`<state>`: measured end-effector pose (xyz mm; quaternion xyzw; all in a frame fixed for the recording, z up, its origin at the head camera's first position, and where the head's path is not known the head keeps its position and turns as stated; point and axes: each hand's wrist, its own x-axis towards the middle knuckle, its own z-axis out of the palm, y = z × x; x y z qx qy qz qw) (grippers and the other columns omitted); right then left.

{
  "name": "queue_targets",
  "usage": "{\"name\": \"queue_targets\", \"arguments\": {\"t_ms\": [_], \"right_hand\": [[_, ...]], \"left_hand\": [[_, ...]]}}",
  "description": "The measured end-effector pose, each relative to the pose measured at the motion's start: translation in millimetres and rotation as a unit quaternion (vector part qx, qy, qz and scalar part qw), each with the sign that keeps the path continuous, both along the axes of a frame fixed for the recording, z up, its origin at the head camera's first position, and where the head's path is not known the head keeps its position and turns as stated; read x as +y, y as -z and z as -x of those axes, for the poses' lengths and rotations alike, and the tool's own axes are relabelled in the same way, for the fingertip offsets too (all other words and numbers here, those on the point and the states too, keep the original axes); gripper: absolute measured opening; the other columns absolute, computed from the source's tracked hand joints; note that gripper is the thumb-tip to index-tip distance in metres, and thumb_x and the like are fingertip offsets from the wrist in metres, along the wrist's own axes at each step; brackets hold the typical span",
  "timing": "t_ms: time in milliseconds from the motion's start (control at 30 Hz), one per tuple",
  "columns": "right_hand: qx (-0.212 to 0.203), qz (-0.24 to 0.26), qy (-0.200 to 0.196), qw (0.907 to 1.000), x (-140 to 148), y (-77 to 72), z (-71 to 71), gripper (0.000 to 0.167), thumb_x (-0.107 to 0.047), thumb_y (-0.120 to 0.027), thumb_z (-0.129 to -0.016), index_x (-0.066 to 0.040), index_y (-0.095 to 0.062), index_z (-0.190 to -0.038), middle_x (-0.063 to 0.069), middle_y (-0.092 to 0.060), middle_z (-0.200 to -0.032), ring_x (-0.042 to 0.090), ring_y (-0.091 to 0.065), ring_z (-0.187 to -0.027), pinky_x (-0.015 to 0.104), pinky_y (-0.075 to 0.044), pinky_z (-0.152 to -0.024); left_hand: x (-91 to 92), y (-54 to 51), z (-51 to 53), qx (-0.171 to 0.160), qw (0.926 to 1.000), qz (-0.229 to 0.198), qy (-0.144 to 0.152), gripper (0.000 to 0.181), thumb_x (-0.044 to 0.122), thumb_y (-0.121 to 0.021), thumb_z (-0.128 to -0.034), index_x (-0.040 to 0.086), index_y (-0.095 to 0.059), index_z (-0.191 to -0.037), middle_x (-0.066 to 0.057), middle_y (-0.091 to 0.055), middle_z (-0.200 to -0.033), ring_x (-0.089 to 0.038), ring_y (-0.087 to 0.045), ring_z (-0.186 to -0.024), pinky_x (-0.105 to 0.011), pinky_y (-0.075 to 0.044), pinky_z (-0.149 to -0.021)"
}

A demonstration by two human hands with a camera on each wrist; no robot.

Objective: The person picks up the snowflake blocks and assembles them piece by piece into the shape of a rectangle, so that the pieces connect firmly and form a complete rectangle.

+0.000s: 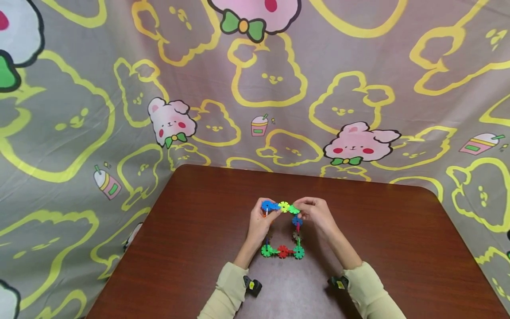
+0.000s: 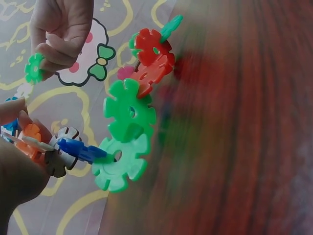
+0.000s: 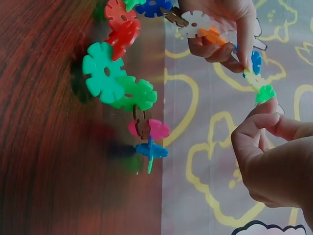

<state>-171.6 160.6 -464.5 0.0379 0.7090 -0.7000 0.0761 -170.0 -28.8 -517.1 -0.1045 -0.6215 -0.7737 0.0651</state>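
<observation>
A chain of notched plastic snowflake discs forms a rough rectangle above the table, with a red disc (image 1: pixel 283 252) and a teal-green disc (image 1: pixel 299 252) along its near side. My left hand (image 1: pixel 258 223) grips the far left part, around the orange disc (image 2: pixel 32 139) and near a blue disc (image 1: pixel 267 205); its thumb and finger pinch the yellow disc (image 1: pixel 284 207). With thumb and fingers, my right hand (image 1: pixel 318 216) pinches the light green disc (image 3: pixel 265 93) joined to the yellow one. The chain's other end, a blue disc (image 3: pixel 152 150) with a green one, hangs apart from that hand.
A brown wooden table (image 1: pixel 191 230) lies beneath both hands. Behind and beside it hangs a grey cloth (image 1: pixel 223 66) with cartoon animals. Dark cameras (image 1: pixel 253 285) sit on both wrists.
</observation>
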Motion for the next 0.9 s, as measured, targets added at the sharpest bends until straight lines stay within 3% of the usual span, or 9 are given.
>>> {"name": "queue_targets", "arguments": {"t_ms": [333, 600, 900], "right_hand": [[-0.02, 0.003, 0.014, 0.9997, -4.9, 1.2, -0.7, 0.025, -0.006, -0.068, -0.098, 0.016, -0.069, -0.109, 0.003, -0.068, -0.079, 0.01, -0.058, -0.061, 0.025, -0.055, -0.063], [-0.041, 0.065, 0.049, 0.9958, -9.8, 1.4, -5.1, 0.024, -0.002, -0.067, -0.099, 0.019, -0.066, -0.111, 0.003, -0.066, -0.077, 0.008, -0.057, -0.059, 0.02, -0.05, -0.057], [-0.035, 0.063, 0.065, 0.9953, -15.2, 0.6, -6.8, 0.025, -0.001, -0.066, -0.099, 0.021, -0.065, -0.11, 0.003, -0.065, -0.075, 0.008, -0.055, -0.058, 0.02, -0.049, -0.056]], "left_hand": [[2.7, -5.3, -2.3, 0.011, 0.9994, 0.033, -0.005, 0.021, -0.011, -0.074, -0.0887, -0.009, -0.061, -0.105, -0.004, -0.064, -0.088, -0.008, -0.056, -0.076, -0.02, -0.047, -0.067], [1.0, -30.0, -16.5, 0.029, 0.9981, 0.055, -0.001, 0.018, -0.01, -0.074, -0.0891, -0.012, -0.06, -0.101, -0.015, -0.067, -0.087, -0.006, -0.057, -0.077, -0.021, -0.049, -0.069], [5.9, -2.7, -0.7, 0.015, 0.9974, 0.07, -0.008, 0.019, -0.011, -0.075, -0.0874, -0.01, -0.061, -0.101, -0.02, -0.067, -0.09, -0.006, -0.058, -0.077, -0.02, -0.049, -0.071]]}}
